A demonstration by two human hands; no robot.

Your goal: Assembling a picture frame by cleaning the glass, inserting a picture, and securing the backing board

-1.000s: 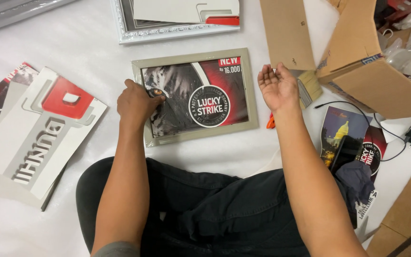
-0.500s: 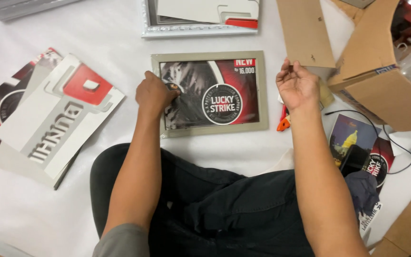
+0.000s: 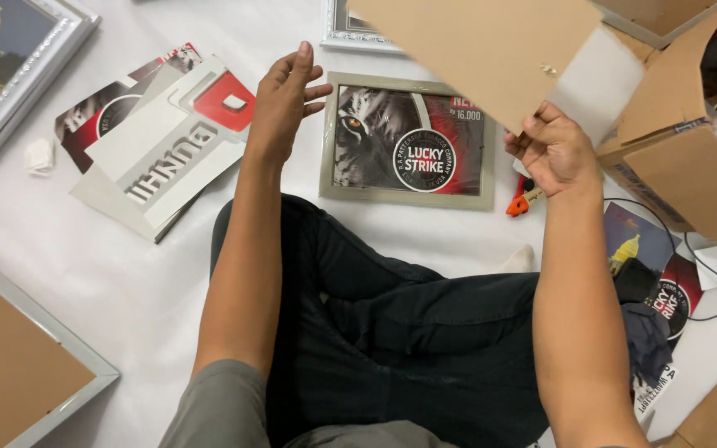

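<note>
Two hands, right (image 3: 551, 149) gripping cardboard sheet (image 3: 483, 50), left (image 3: 285, 91) open

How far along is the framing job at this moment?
Done: a printed poster lies in the grey frame. In hand: the right hand grips a brown backing board above it, the left hand open in the air. Left: the board is not on the frame.
</note>
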